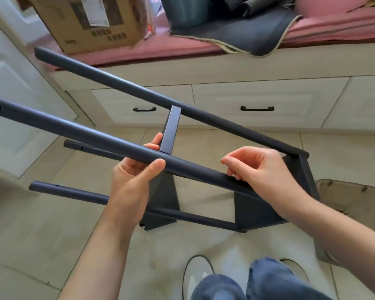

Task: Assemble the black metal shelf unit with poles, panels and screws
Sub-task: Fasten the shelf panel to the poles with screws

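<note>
Nearest the camera are the person's knees (236, 282) in jeans and a shoe (198, 271), on the tiled floor (30, 245). Above them the left hand (134, 180) is closed around the near pole (74, 131), thumb over the top and fingers wrapped beneath, just beside the joint where a narrow panel (171, 128) meets it. The right hand (262, 169) pinches the same pole farther toward the frame's closed end, fingertips curled onto its upper face; whether it holds a screw there cannot be told.

The shelf frame (253, 211) lies on its side, with 4 poles running from lower right to upper left. Its long axis points away to the person's left, so the free pole ends sit well beyond the left hand, which is the nearer one to them. The far pole (139, 92) spans above the panel.

The near pole's left end is cut off by the picture edge. The lower panels are partly hidden behind the forearms, and any screws are too small to see.
</note>
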{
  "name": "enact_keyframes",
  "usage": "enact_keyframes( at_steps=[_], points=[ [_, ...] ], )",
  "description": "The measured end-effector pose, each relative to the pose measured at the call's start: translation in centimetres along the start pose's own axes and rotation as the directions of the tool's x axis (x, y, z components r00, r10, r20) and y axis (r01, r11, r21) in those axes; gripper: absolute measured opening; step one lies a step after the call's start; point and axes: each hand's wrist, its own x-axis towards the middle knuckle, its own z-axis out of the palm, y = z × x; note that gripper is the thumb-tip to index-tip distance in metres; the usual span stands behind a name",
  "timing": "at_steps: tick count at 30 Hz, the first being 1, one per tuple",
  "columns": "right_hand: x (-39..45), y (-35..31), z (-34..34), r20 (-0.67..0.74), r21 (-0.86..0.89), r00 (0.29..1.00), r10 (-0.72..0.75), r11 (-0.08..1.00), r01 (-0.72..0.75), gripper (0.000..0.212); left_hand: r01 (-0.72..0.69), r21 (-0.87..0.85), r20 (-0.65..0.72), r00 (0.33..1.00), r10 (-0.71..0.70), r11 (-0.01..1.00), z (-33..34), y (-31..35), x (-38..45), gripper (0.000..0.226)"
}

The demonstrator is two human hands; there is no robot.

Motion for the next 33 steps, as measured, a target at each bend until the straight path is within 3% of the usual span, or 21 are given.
enact_keyframes(
  at_steps=[5,10,15,28,33],
  points=[
    [0.6,0.0,2.3,0.018,-0.016,1.000,0.010,1.000,-0.010,0.009,0.044,-0.061,-0.060,0.997,-0.048,0.997,-2.2,-2.7,-1.6,0.024],
    [0.7,0.2,3.7,0.078,-0.077,0.996,0.043,0.996,-0.037,0.008,0.112,-0.158,-0.106,0.986,-0.130,0.981,-4.1,-4.8,-3.4,0.047],
    [1.5,0.3,5.7,0.142,-0.082,0.980,0.139,0.988,-0.128,0.009,0.150,-0.246,-0.153,0.970,-0.191,0.958,-6.2,-6.9,-4.6,0.040],
    [3.4,0.9,8.6,0.423,-0.214,0.810,0.407,0.913,-0.347,0.011,0.174,-0.346,-0.241,0.933,-0.267,0.922,-7.7,-8.9,-7.9,0.060],
    [4.5,1.3,10.8,0.502,-0.220,0.753,0.427,0.904,-0.366,0.007,0.171,-0.353,-0.335,0.895,-0.295,0.920,-7.2,-8.9,-9.1,0.045]
  ],
)
